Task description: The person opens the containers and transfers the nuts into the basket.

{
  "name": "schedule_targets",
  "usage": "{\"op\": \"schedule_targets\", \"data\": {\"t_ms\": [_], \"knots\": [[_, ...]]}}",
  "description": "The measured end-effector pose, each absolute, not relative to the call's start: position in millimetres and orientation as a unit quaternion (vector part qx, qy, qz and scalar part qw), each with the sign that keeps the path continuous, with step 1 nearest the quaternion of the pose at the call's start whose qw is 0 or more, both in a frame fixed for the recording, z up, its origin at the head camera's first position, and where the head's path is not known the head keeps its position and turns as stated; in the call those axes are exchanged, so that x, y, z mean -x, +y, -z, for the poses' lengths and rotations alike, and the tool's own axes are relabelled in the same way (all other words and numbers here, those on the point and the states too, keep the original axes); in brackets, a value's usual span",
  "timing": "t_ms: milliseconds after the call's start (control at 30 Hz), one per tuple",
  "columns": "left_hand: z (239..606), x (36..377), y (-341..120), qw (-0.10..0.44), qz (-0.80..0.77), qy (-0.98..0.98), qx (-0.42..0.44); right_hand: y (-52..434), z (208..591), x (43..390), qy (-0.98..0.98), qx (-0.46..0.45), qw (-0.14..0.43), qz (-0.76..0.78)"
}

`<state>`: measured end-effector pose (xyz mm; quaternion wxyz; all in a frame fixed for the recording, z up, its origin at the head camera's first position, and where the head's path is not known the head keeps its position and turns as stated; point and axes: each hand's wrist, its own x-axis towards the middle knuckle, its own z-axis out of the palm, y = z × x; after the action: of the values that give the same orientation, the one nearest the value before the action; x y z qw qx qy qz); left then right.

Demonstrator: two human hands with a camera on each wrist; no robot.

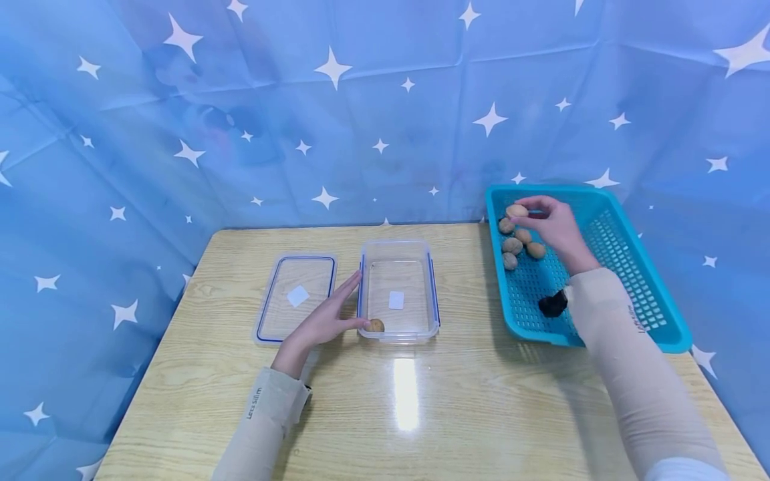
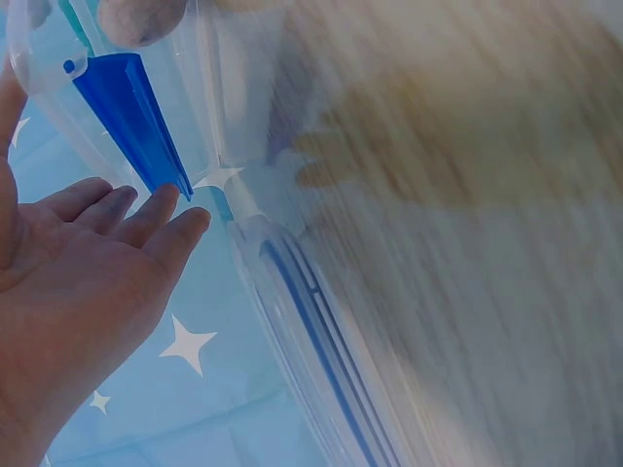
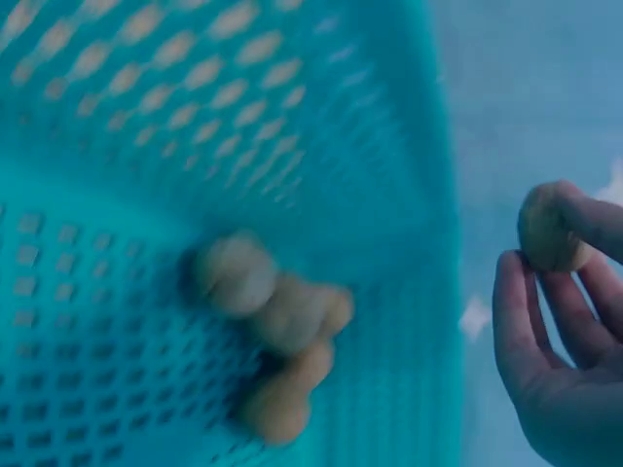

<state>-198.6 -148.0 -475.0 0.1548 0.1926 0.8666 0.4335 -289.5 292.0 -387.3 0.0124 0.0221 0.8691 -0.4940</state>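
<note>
My right hand [image 1: 557,230] pinches a walnut [image 1: 516,210] between thumb and fingertips over the far left corner of the turquoise basket [image 1: 502,300]. In the right wrist view the pinched walnut [image 3: 547,229] shows against the backdrop beside the basket rim. Several more walnuts [image 1: 512,246] lie clustered below on the basket floor. On the table, my left hand [image 1: 327,322] has its straight fingers along the left side of a clear plastic box [image 1: 434,304], thumb at the near left corner. One walnut [image 1: 376,325] sits inside that corner. A blue side latch [image 2: 131,122] shows beyond the left fingertips.
A clear lid [image 1: 296,296] with a blue seal lies flat left of the box, partly behind the left hand. The wooden table [image 1: 355,414] ends at a blue star-patterned curtain [image 1: 385,113]. A black object [image 1: 552,305] shows by the right sleeve cuff.
</note>
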Motion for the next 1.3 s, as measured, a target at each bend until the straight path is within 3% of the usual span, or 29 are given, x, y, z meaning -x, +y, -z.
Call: {"op": "schedule_targets", "data": {"t_ms": [400, 867, 1300], "knots": [[475, 199, -148, 0.156, -0.436, 0.865, -0.195, 340, 436, 295, 0.895, -0.025, 0.126, 0.427], [475, 199, -148, 0.157, -0.437, 0.865, -0.191, 338, 449, 296, 0.929, 0.006, 0.149, 0.339], [477, 200, -148, 0.157, -0.436, 0.865, -0.192, 340, 439, 294, 0.9, 0.0, 0.164, 0.405]]}}
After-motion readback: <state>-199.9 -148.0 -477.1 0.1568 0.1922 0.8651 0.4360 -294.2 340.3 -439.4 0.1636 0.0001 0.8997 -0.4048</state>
